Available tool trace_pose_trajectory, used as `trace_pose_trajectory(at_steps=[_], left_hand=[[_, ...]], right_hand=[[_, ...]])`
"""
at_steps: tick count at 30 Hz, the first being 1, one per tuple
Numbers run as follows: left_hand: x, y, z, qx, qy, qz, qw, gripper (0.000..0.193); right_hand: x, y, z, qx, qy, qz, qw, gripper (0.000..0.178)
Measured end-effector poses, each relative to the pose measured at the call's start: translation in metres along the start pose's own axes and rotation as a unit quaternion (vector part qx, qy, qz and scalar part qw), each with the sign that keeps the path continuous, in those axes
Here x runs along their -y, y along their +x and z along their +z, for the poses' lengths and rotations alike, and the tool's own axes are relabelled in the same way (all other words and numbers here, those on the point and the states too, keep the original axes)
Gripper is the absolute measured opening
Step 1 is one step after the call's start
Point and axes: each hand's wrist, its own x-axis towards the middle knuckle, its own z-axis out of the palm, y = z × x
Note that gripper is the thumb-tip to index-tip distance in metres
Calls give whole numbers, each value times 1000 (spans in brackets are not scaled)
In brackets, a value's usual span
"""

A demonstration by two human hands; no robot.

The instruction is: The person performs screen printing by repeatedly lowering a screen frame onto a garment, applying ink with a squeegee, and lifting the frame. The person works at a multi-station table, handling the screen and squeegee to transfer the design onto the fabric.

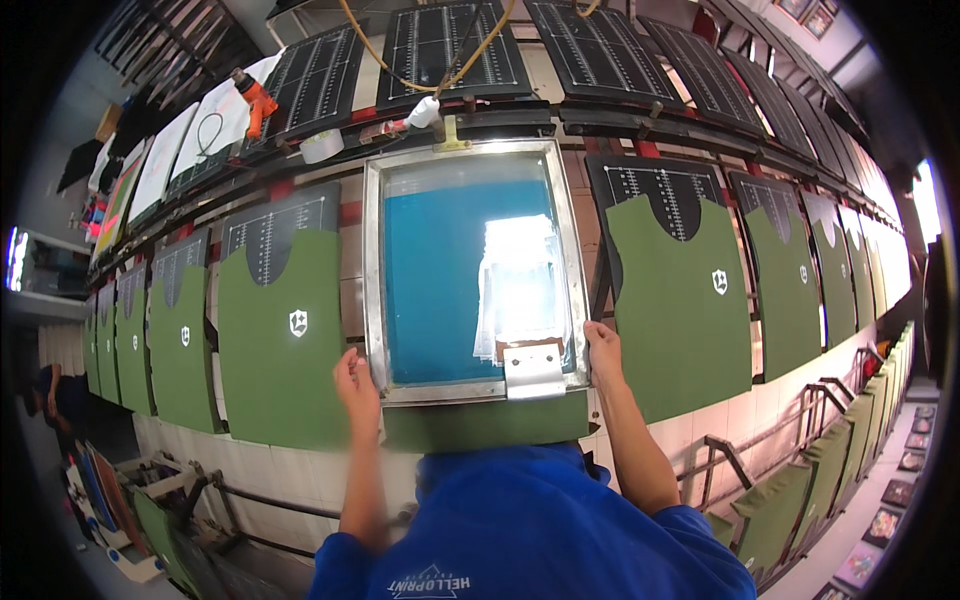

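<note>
A screen-printing frame (372, 260) with a metal rim and blue-green mesh lies over a green shirt panel (480, 425) in front of me. Bright glare covers the right part of its mesh, and a metal plate (534, 372) sits at its near right edge. My right hand (606, 352) grips the frame's right side near the lower corner. Beside the lower left corner is my left hand (357, 380), its fingers loosely bent and apart; whether they touch the rim is hard to see. Most of the panel is hidden under the frame.
Green shirt panels with small white emblems lie on boards to the left (280, 350) and right (685, 310). Dark ruled boards (450, 50) stand in the row beyond. An orange heat gun (256, 103), a tape roll (321, 147) and a hanging yellow cable (480, 52) are at the far side.
</note>
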Motion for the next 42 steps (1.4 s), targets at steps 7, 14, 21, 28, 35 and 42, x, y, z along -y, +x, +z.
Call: trace_pose_trajectory(at_steps=[7, 14, 21, 28, 35, 42], left_hand=[[-45, -97, 11, 118, -161, -94, 975, 23], [-53, -145, 23, 352, -112, -115, 922, 24], [-57, -148, 62, 558, -112, -174, 803, 27], [-44, -142, 104, 531, -243, -395, 709, 21], [-36, -149, 128, 438, -422, -464, 644, 37], [-38, -152, 133, 409, -345, -459, 709, 39]], right_hand=[[5, 0, 1, 36, 31, 13, 999, 26], [2, 0, 7, -4, 31, -10, 999, 20], [12, -4, 1, -37, -166, -137, 976, 36], [66, -131, 37, 203, -545, -427, 692, 49], [54, -121, 57, 175, -653, -431, 598, 43], [135, -63, 93, 193, -633, -331, 672, 24]])
